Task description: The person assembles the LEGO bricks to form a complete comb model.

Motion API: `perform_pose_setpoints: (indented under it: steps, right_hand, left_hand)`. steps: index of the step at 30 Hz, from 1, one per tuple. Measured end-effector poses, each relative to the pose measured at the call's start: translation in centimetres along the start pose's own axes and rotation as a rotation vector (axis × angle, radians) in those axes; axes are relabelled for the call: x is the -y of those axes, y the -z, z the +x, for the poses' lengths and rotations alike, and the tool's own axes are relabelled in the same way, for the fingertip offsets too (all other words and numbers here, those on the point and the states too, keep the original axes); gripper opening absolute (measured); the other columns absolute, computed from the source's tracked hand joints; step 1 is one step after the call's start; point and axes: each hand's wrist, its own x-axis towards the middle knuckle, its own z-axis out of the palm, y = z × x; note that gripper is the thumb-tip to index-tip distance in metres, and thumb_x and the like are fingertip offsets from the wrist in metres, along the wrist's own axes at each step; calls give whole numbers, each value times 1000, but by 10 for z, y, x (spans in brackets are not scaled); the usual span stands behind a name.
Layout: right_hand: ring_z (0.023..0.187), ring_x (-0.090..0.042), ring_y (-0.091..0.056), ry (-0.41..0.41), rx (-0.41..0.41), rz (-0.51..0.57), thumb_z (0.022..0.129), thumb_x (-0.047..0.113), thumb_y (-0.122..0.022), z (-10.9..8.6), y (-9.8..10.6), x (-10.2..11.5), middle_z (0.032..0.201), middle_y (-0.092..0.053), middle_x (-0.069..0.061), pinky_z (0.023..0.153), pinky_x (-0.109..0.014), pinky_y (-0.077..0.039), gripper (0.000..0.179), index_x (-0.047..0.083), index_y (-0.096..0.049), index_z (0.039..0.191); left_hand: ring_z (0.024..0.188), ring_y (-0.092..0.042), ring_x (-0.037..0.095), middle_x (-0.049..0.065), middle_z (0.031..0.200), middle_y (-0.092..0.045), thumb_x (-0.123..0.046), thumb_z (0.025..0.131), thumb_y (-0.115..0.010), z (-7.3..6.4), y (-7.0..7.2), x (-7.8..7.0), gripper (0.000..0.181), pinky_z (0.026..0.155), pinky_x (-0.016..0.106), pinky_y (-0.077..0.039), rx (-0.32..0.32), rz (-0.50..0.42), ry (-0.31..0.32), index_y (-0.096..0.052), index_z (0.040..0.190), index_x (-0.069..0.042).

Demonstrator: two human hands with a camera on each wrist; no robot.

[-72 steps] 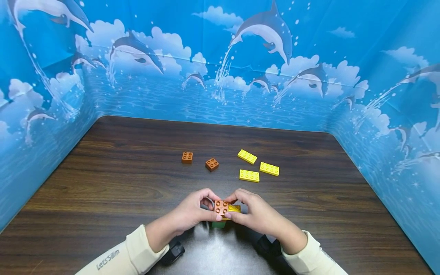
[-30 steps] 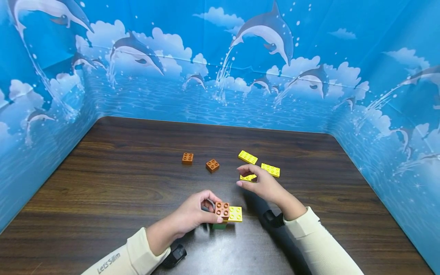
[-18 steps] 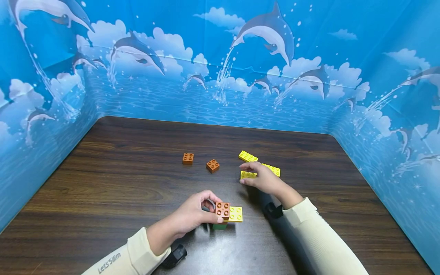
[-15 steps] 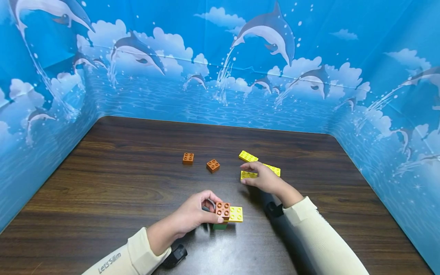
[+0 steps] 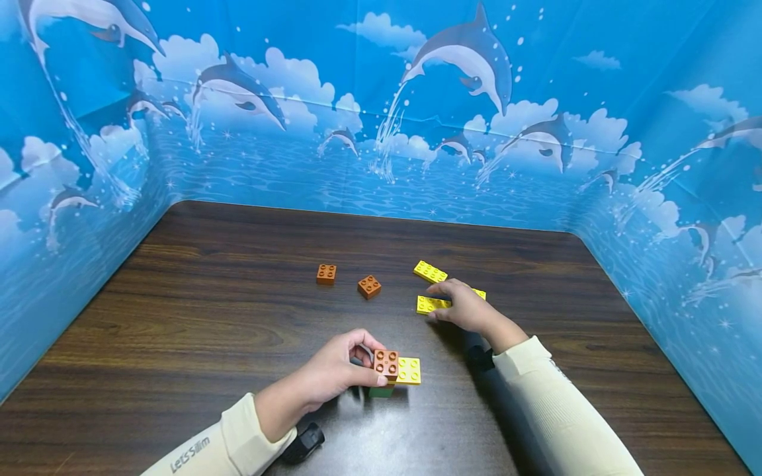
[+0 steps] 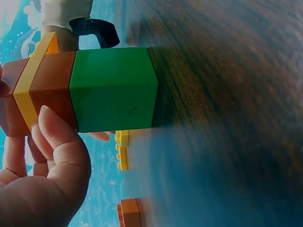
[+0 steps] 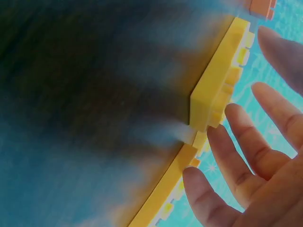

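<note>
My left hand (image 5: pixel 339 362) grips a stack of toy building bricks near the table's front. A green block (image 6: pixel 113 90) forms the base, with a brown brick (image 6: pixel 54 82) above it. Over that lies a yellow plate (image 5: pixel 409 371), which juts out to the right, and a second brown brick (image 5: pixel 385 363) tops its left half. My right hand (image 5: pixel 471 309) hovers by the loose yellow plates, fingers spread and holding nothing. Its fingertips are close to the near yellow plate (image 5: pixel 430 304), whose right end they hide. Another yellow plate (image 5: pixel 479 294) is mostly covered by this hand.
Behind the right hand lies a third loose yellow plate (image 5: pixel 430 271). Two loose brown bricks, one on the left (image 5: pixel 326 274) and one nearer the middle (image 5: pixel 369 286), rest on the dark wooden table (image 5: pixel 208 317). A blue dolphin-print curtain (image 5: pixel 381 172) encloses the table's back and sides.
My right hand has left the stack and reached to the yellow plates, then shifted slightly right, uncovering more of the near one. The left hand keeps hold of the stack.
</note>
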Motion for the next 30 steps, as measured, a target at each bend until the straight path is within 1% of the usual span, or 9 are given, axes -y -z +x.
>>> perform_pose_setpoints:
  steps: [6, 7, 9, 12, 16, 20, 26, 30]
  right_hand:
    - [124, -36, -47, -28, 1, -69, 86, 16, -73, 0, -1, 0, 133, -51, -19, 99, -50, -41, 46, 5, -59, 129]
    - [124, -35, -48, -33, 2, -80, 86, 16, -73, -1, -1, 0, 132, -51, -18, 99, -50, -42, 46, 5, -59, 129]
    - [123, -35, -48, -42, 3, -102, 86, 16, -73, 0, -2, 0, 132, -52, -18, 99, -50, -42, 47, 5, -59, 129]
    - [122, -34, -50, -54, 2, -133, 86, 17, -73, 0, -3, -1, 129, -53, -17, 98, -49, -43, 46, 7, -59, 129]
    - [118, -32, -51, -60, 1, -174, 86, 17, -73, 0, -4, 0, 125, -56, -15, 95, -47, -45, 45, 7, -60, 128]
    - [115, -32, -52, -55, -4, -196, 86, 16, -73, -1, -5, 0, 121, -57, -14, 93, -48, -46, 43, 6, -61, 126]
    - [114, -32, -52, -48, -15, -209, 87, 16, -72, -1, -7, -1, 119, -58, -14, 93, -48, -46, 40, 7, -62, 125]
    - [113, -32, -52, -48, -15, -222, 87, 17, -71, -2, -7, 0, 118, -58, -14, 94, -47, -45, 39, 7, -63, 125]
  left_hand:
    - [79, -50, 16, 4, 83, -55, -3, 71, -74, 1, 0, 2, 40, 68, 26, -41, 1, 1, 3, -59, 108, 4]
    - [79, -51, 16, 3, 83, -55, -4, 72, -74, 1, 0, 3, 39, 69, 26, -41, 4, 5, 8, -60, 107, 2]
    - [79, -51, 16, 3, 83, -55, -5, 71, -75, 1, 1, 4, 38, 69, 26, -41, 7, 5, 5, -60, 106, 2]
    - [79, -51, 15, 3, 82, -55, -4, 71, -75, 1, 1, 5, 38, 68, 26, -41, 7, 3, 2, -60, 106, 2]
    - [79, -51, 16, 4, 82, -55, -2, 71, -74, 0, 0, 2, 40, 68, 25, -41, -5, -3, 8, -59, 108, 5]
    - [79, -50, 16, 4, 83, -55, -2, 71, -74, -1, -1, 0, 40, 68, 26, -42, -8, -2, 21, -60, 108, 4]
    - [79, -51, 17, 5, 83, -55, -3, 72, -74, 0, -1, 2, 39, 68, 26, -42, -7, 3, 25, -60, 107, 4]
    - [79, -50, 18, 5, 83, -55, -3, 72, -74, 0, -1, 1, 39, 68, 27, -42, -8, 4, 31, -60, 107, 3]
